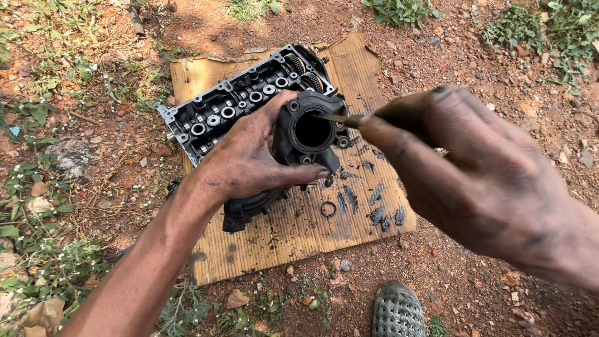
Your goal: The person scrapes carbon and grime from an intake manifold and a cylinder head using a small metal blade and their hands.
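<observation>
Over cardboard [274, 237]: left hand [249, 156] around black housing [309, 134].

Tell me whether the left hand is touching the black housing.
Touching. The head view shows the left hand wrapped around the black housing, thumb pressed along its lower edge.

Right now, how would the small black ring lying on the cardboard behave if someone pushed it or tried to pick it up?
The ring looks thin and light, so it would probably slide easily. Lying flat on the grime-smeared cardboard, it seems unlikely to roll. Its thinness may make it fiddly to pinch up.
</observation>
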